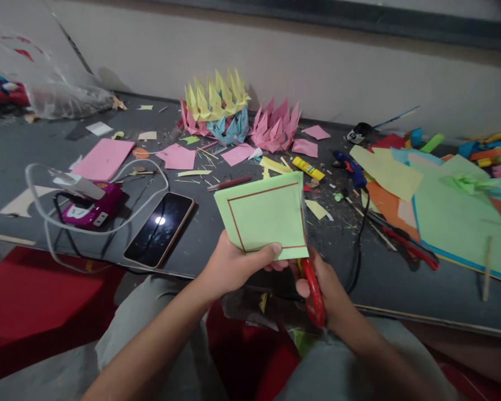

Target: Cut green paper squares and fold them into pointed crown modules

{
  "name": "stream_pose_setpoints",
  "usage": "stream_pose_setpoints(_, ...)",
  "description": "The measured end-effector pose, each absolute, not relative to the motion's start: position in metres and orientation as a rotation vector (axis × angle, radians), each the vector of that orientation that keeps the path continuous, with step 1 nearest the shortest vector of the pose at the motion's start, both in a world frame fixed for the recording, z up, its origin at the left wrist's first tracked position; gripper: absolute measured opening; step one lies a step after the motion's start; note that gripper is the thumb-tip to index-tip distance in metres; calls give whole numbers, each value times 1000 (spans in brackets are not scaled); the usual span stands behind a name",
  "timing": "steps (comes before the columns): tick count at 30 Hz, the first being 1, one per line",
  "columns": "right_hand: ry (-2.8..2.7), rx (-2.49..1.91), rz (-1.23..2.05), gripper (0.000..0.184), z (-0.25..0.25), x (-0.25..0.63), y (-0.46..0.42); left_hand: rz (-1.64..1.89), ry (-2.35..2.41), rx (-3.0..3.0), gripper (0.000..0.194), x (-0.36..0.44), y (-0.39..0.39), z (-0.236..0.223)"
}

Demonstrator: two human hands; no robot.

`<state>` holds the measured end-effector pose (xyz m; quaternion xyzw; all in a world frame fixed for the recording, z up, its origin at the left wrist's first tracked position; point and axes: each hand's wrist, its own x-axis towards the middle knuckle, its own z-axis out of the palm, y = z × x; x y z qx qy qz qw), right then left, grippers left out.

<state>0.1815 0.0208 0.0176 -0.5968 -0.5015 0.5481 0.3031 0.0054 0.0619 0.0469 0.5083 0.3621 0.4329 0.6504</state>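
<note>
My left hand pinches the lower edge of a light green paper, thumb on top and fingers beneath. Dark red lines form a four-sided outline on the paper. Red-handled scissors sit in my right hand, just below the paper's lower right corner. Their blades are mostly hidden by the paper, close to its right edge. Behind the paper, folded paper pieces stand near the wall: a yellow ring above a blue one, and a pink one beside them.
A phone and a purple power adapter with looping cables lie at left, near pink sheets. Scraps and a yellow glue stick lie behind the paper. Rightward are a blue glue gun, a red-handled tool and green sheets.
</note>
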Motion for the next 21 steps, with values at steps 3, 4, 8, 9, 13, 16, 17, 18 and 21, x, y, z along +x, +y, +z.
stream_pose_setpoints(3,-1406,-1544,1404,29,19,183,20,984,813,1164,10,7,62,46)
stream_pose_setpoints(4,-1365,-1584,1410,26,19,182,21,988,812,1169,10,7,62,46)
stream_pose_setpoints(8,-1199,-1694,1482,27,18,179,22,992,812,1186,12,7,62,45)
stream_pose_setpoints(9,-1214,-1669,1493,28,18,179,22,982,811,1183,13,8,62,45)
stream_pose_setpoints(13,-1339,-1540,1425,30,19,183,22,930,807,1171,15,10,60,45)
stream_pose_setpoints(16,-1240,-1625,1415,27,21,182,24,906,833,1169,18,11,59,45)
stream_pose_setpoints(17,-1180,-1663,1444,30,21,181,25,899,842,1169,19,11,59,45)
stream_pose_setpoints(18,-1127,-1688,1473,34,22,180,26,895,848,1168,20,11,59,44)
stream_pose_setpoints(21,-1139,-1653,1489,30,22,178,26,885,852,1168,20,10,59,44)
